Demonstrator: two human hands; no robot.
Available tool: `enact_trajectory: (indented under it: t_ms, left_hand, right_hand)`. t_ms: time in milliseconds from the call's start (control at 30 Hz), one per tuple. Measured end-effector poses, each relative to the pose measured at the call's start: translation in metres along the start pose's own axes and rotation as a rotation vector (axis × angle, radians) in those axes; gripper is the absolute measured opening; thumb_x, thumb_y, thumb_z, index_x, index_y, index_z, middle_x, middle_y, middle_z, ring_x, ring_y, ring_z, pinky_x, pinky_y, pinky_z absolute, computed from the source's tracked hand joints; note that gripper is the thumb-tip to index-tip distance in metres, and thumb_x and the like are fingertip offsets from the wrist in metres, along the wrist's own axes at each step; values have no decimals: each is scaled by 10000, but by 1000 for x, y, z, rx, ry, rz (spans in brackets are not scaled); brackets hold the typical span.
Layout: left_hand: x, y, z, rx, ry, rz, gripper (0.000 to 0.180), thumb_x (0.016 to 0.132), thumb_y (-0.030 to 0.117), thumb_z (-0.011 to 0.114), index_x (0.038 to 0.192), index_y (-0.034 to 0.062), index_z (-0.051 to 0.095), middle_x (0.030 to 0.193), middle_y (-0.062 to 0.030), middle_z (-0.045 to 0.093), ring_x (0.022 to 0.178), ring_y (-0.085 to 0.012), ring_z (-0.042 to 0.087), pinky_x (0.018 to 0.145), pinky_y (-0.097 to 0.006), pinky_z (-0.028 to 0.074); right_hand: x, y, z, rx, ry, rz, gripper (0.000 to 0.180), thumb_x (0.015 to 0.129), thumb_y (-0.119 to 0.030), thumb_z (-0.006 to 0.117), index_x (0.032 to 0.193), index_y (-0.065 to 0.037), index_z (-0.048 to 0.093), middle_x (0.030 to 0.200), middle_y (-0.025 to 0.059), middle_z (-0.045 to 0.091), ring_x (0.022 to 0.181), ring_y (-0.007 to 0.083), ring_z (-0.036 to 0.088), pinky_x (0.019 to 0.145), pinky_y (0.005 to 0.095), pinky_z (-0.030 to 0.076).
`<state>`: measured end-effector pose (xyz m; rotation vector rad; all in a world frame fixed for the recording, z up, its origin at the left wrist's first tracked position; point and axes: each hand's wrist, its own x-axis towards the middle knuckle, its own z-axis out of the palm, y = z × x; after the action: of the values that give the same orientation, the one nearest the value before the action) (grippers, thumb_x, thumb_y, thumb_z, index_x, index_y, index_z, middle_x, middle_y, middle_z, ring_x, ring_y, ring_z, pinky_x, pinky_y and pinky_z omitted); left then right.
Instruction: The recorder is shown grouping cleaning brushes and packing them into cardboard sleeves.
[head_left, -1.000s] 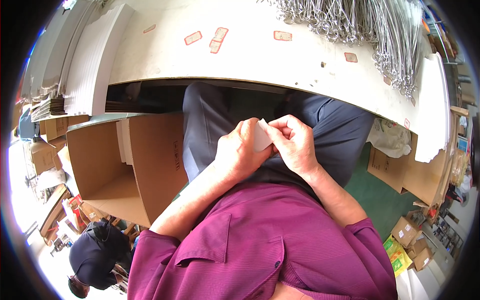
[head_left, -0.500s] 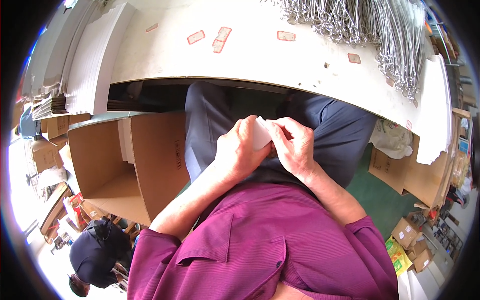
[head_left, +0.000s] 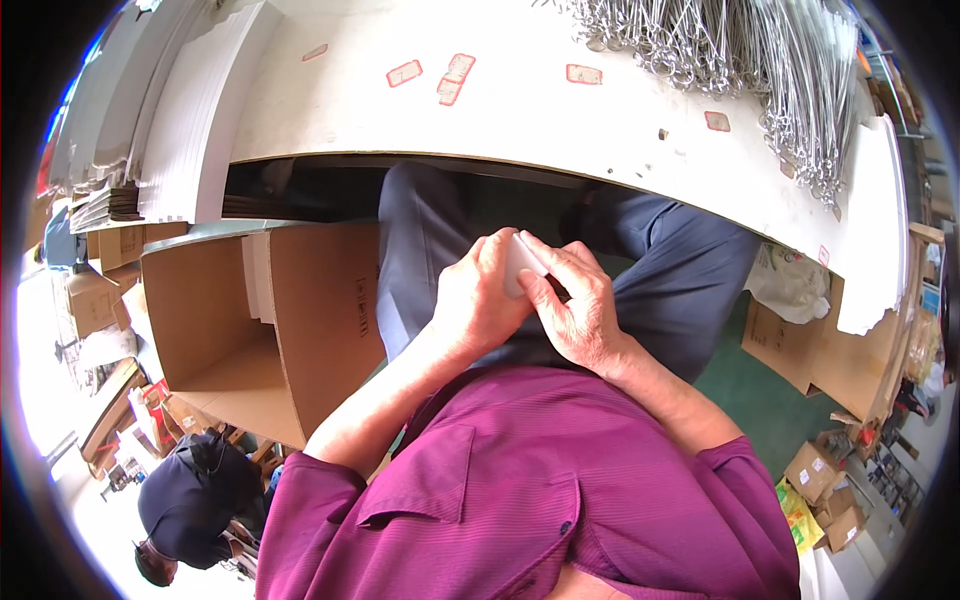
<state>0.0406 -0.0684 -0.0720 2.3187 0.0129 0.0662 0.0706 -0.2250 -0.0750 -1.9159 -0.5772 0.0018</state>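
Between my hands, above my lap, is a small white piece with flat faces and straight edges, like a small carton or folded card. My left hand wraps round its left side, thumb along the top. My right hand grips the right side, with fingers at its upper edge and the thumb against its face. The lower part of the piece is hidden behind my fingers.
Bundled metal wires with looped ends lie at the worktable's far right. White flat sheets stand stacked at left and right. An open cardboard box stands left of my legs. A person bends over at lower left.
My right hand has shifted over the white piece; its thumb now presses the face and its fingers reach the top edge. The left hand keeps its hold. The view has shifted slightly.
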Motion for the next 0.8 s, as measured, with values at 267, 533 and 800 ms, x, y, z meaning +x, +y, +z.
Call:
enact_trajectory:
  t_ms: [267, 533, 800]
  left_hand:
    - [8, 10, -31, -23, -198, -134, 652, 777, 252, 830, 1313, 9, 551, 1110, -215, 692, 962, -358, 712, 814, -431, 581]
    - [-16, -21, -98, -528, -485, -463, 353, 895, 246, 760, 1091, -32, 661, 939, -115, 710, 870, -164, 660, 771, -339, 528]
    - [29, -49, -178, 218, 158, -147, 293, 871, 125, 738, 1114, -15, 654, 974, -223, 698, 911, -385, 705, 786, -408, 543]
  right_hand:
    - [11, -4, -5, 359, -18, 430, 314, 958, -53, 676, 1265, 10, 664, 1053, 119, 746, 865, 87, 669, 759, 244, 545]
    - [50, -10, -31, 470, -4, 369, 325, 1006, -3, 560, 1323, 53, 601, 1056, 86, 720, 889, 93, 644, 767, 253, 542]
    - [95, 5, -53, -215, 230, -172, 132, 946, -58, 682, 1063, -5, 711, 1030, 122, 720, 744, 163, 645, 640, 270, 529]
